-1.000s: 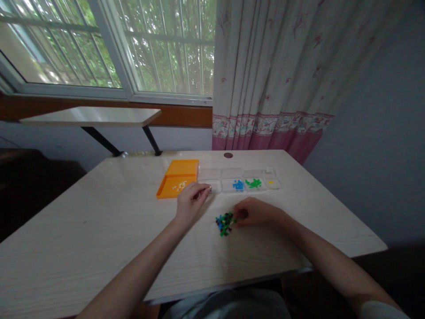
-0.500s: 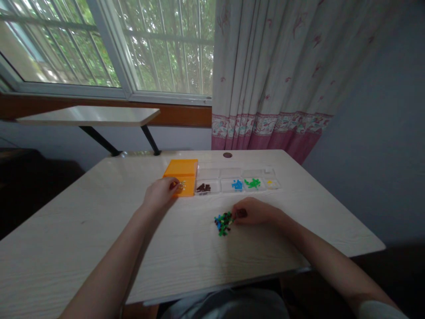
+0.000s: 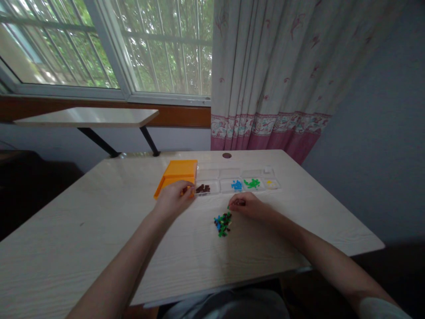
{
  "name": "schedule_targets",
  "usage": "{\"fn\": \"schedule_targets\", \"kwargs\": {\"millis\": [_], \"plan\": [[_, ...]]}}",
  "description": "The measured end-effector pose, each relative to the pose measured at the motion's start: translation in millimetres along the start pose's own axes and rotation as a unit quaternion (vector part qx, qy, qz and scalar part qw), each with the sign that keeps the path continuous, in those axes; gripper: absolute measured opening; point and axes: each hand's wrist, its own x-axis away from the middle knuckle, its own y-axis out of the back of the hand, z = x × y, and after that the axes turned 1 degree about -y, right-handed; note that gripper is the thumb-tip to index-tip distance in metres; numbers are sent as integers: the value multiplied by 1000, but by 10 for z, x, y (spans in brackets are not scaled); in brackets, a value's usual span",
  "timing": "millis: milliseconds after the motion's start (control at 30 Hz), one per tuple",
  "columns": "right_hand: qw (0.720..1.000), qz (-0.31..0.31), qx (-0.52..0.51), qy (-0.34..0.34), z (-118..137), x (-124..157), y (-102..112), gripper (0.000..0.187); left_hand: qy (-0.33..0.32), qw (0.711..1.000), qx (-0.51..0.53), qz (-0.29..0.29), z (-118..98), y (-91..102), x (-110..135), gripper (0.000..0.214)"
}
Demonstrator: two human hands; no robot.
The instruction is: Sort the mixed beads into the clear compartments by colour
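A small heap of mixed coloured beads [image 3: 222, 223] lies on the pale wooden table [image 3: 99, 230]. My right hand [image 3: 246, 206] hovers just beyond the heap, fingers pinched on a few small dark and green pieces. My left hand [image 3: 173, 200] rests closed at the near edge of the orange tray [image 3: 177, 170], fingers curled on something I cannot make out. A clear divided box [image 3: 239, 180] sits past both hands, with brown beads [image 3: 202, 188], blue beads [image 3: 236, 184], green beads [image 3: 252, 182] and a few yellow ones [image 3: 271, 182] in separate compartments.
A window and a flowered curtain [image 3: 272, 75] stand behind the table. A narrow shelf [image 3: 83, 116] on black brackets juts out at the back left. A cable hole [image 3: 226, 155] marks the table's far edge. The table's right corner ends near my right forearm.
My left hand swung from the clear box to the orange tray, then came back toward its near right corner. My right hand lifted from the heap and moved toward the box.
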Motion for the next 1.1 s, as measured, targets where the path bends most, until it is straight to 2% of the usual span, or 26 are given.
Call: {"fn": "schedule_targets", "kwargs": {"millis": [133, 267, 567, 733, 933, 1100], "plan": [[997, -32, -53, -35, -18, -43, -91, 27, -139, 985, 94, 32, -447, -145, 99, 19], [997, -21, -58, -43, 28, -47, -114, 29, -197, 972, 119, 48, -639, -235, 154, 17], [997, -13, -63, -28, 4, -53, -142, 28, -211, 966, 131, 66, -607, -273, 161, 16], [998, -46, -34, -10, 62, -34, -161, 24, -205, 966, 145, 63, -627, -275, 159, 12], [981, -152, 71, 101, 131, -9, -149, 18, -194, 969, 150, 35, -600, -286, 152, 10], [960, -160, 165, 158, 103, 12, -163, 14, -188, 968, 164, 7, -608, -279, 142, 9]]}}
